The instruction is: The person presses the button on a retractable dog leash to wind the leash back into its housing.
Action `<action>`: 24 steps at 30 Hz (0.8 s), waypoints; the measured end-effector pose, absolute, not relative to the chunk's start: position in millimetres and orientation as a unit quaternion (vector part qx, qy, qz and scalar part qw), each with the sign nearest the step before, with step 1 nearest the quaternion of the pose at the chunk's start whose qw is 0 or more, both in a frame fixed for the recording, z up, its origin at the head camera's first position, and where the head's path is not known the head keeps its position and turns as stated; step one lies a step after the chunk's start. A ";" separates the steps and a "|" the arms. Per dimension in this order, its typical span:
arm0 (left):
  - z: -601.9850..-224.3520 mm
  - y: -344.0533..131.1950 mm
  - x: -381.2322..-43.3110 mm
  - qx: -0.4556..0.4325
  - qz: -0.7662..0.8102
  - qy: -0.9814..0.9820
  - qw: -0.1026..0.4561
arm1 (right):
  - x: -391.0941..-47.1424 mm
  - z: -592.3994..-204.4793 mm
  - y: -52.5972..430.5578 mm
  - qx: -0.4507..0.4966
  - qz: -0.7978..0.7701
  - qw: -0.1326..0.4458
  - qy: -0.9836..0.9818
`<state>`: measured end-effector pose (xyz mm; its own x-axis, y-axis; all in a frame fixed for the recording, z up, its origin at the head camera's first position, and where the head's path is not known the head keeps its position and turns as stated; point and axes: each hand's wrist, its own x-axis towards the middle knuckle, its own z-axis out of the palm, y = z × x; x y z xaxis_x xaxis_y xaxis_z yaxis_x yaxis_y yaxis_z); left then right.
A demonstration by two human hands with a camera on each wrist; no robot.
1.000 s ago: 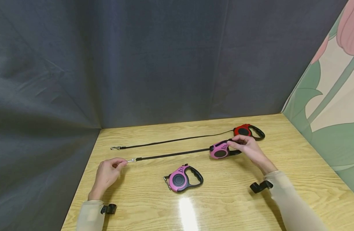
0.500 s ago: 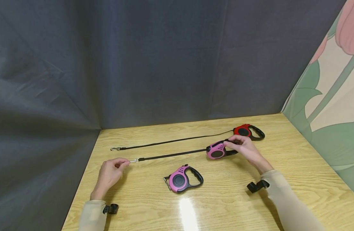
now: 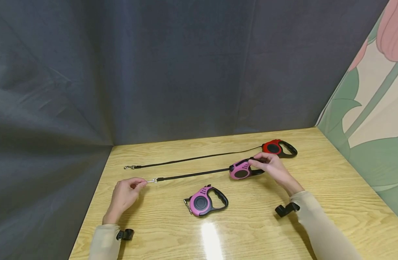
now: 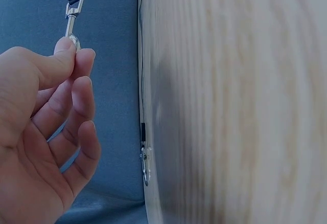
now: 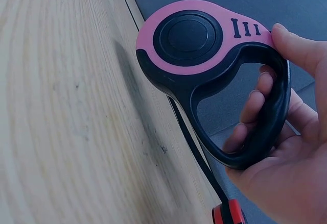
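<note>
Between thumb and forefinger, my left hand (image 3: 125, 196) pinches the silver snap hook (image 4: 71, 25) of a retractable dog leash. Its black strap (image 3: 192, 174) runs taut to the right, into the pink leash case (image 3: 240, 169). My right hand (image 3: 273, 168) holds that case by its black loop handle (image 5: 271, 117), fingers through the loop and thumb on top by the pink shell. The right wrist view shows the case raised off the table. Nearer the front lies a second pink leash (image 3: 200, 202), its strap wound in and its hook at the left side.
Behind, a red leash (image 3: 273, 147) lies on the wooden table (image 3: 166, 231), its strap (image 3: 199, 157) drawn out leftward to a metal hook (image 3: 129, 167). A dark cloth (image 3: 186, 72) hangs along the back and left. A flower-patterned panel (image 3: 374, 119) borders the right.
My right hand has shifted left with the held pink case, and the strap span has shortened. My left hand with the hook has moved slightly right. The other leashes stay put.
</note>
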<state>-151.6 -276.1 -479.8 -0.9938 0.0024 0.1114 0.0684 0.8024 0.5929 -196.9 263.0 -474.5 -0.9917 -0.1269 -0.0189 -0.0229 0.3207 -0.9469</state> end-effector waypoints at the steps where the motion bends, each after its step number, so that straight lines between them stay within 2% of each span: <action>1: -479.8 -276.2 -151.5 -0.018 -0.314 -0.948 0.051 | -197.0 -474.7 262.7 -0.046 -0.581 0.044 0.812; 24: -483.2 -269.5 -152.2 -0.035 -0.325 -0.944 0.049 | -198.4 -475.3 254.0 -0.049 -0.574 0.047 0.816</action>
